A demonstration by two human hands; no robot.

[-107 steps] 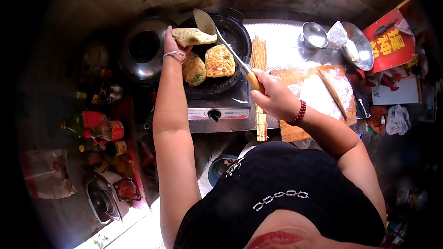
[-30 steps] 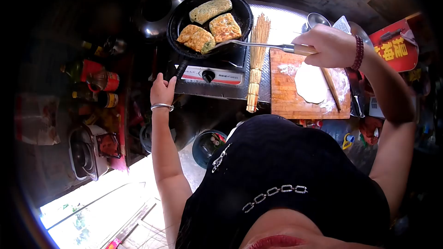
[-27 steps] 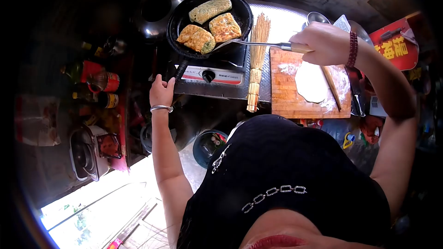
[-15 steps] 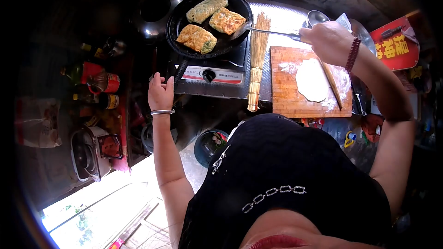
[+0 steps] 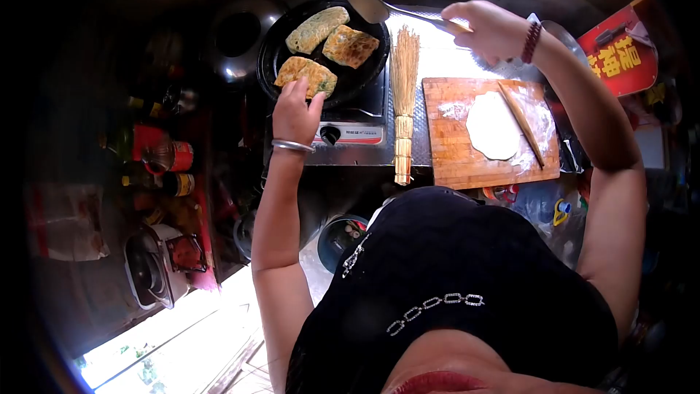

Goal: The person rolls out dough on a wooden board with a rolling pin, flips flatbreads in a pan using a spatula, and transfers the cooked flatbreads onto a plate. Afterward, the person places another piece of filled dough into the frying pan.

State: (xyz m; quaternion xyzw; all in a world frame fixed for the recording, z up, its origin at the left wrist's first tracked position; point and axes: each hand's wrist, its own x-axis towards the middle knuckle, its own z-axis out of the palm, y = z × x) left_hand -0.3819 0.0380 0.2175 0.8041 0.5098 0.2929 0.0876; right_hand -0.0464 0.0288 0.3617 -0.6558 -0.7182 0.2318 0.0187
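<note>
Three filled flatbreads lie in a black pan (image 5: 357, 87) on a gas stove. The pale one (image 5: 317, 30) is at the top left, a browned one (image 5: 351, 47) at the right, and another browned one (image 5: 306, 75) at the front. My left hand (image 5: 296, 113) is over the pan's near edge with its fingers apart, the fingertips at the front flatbread; whether they touch it I cannot tell. In my right hand (image 5: 485, 29) is the wooden handle of a metal spatula (image 5: 370, 9), whose blade is raised over the pan's far right edge.
A straw brush (image 5: 403, 102) lies right of the stove (image 5: 354, 134). Beside it a wooden board (image 5: 448, 153) holds rolled dough (image 5: 490, 128) and a rolling pin (image 5: 522, 124). A domed metal lid (image 5: 235, 66) sits left of the pan. Bottles (image 5: 171, 157) stand at the left.
My left hand has moved from beside the pan handle up to the front flatbread. My right hand has lifted the spatula up and away from the flatbreads.
</note>
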